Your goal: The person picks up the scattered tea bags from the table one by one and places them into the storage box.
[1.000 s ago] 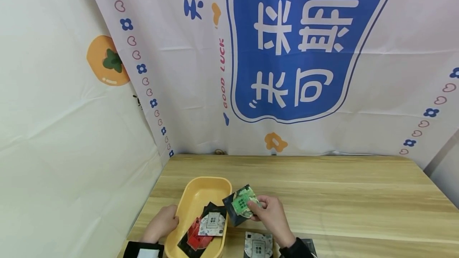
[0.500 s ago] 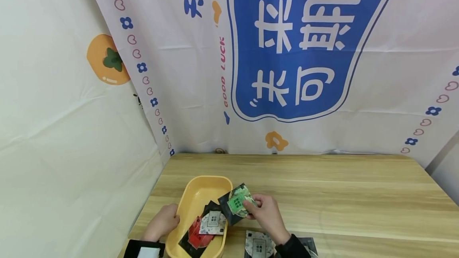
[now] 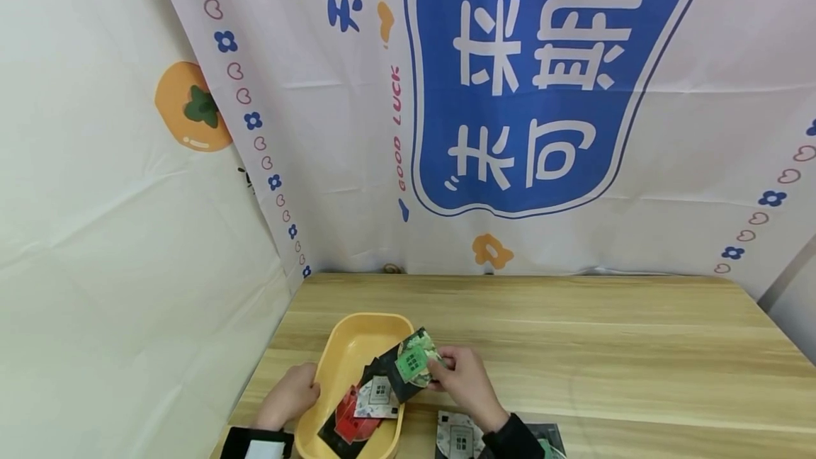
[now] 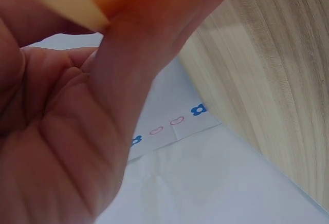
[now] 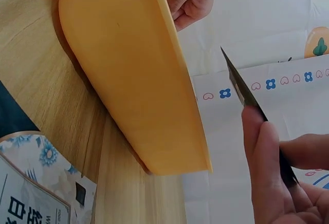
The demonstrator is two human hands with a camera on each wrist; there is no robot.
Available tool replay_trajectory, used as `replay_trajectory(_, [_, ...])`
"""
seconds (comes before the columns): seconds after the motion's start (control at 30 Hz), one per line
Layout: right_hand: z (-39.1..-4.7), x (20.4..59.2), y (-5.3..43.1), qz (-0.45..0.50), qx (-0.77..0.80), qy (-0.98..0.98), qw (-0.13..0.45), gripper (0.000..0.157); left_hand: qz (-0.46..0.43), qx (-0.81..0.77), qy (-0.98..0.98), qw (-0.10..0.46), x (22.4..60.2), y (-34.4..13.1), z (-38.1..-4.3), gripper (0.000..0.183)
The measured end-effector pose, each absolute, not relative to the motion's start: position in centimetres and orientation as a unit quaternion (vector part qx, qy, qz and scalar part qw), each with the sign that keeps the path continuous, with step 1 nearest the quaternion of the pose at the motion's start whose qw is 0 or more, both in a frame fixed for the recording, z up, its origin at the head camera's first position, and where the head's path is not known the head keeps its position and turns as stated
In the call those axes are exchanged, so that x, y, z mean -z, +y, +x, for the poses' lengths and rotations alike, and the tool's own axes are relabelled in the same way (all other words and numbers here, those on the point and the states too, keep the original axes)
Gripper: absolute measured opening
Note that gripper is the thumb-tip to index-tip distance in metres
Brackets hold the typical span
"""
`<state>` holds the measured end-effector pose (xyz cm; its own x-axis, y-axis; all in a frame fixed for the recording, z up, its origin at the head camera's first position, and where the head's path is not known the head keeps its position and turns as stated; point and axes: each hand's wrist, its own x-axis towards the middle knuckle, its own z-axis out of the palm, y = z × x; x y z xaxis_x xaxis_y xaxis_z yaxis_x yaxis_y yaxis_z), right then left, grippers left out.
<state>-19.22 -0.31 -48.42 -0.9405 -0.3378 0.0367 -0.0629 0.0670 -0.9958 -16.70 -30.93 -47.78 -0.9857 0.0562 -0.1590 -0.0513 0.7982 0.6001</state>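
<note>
My left hand (image 3: pixel 290 395) grips the left rim of a yellow plastic tray (image 3: pixel 357 338); in the left wrist view its thumb and fingers close round the edge. Between thumb and fingers, my right hand (image 3: pixel 468 382) pinches a flat black sachet with a green label (image 3: pixel 411 365). In the head view this sachet overlaps the tray's right rim; the right wrist view shows it edge-on, above the tray wall (image 5: pixel 128 80). Inside the tray lie a black-and-white floral sachet (image 3: pixel 377 397) and, partly under it, a black-and-red sachet (image 3: pixel 352 422).
Right of the tray, a white floral sachet (image 3: pixel 454 434) lies on the wooden table (image 3: pixel 605 346). Another dark sachet (image 3: pixel 551 436) is partly hidden by the right sleeve (image 3: pixel 518 439). A printed cloth (image 3: pixel 350 161) hangs behind the table; a pale wall covering stands at left.
My right hand has moved left with the green-labelled sachet, from beside the tray to over its right rim. The left hand stays on the tray.
</note>
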Motion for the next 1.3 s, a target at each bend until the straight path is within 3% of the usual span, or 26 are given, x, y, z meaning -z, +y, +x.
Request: replay_trajectory(1.3, [-19.1,48.8,-2.7,-0.165,0.667,0.721,0.091,0.019,-0.018,-0.293,0.954,0.067,47.8,-30.6,-16.7,0.010])
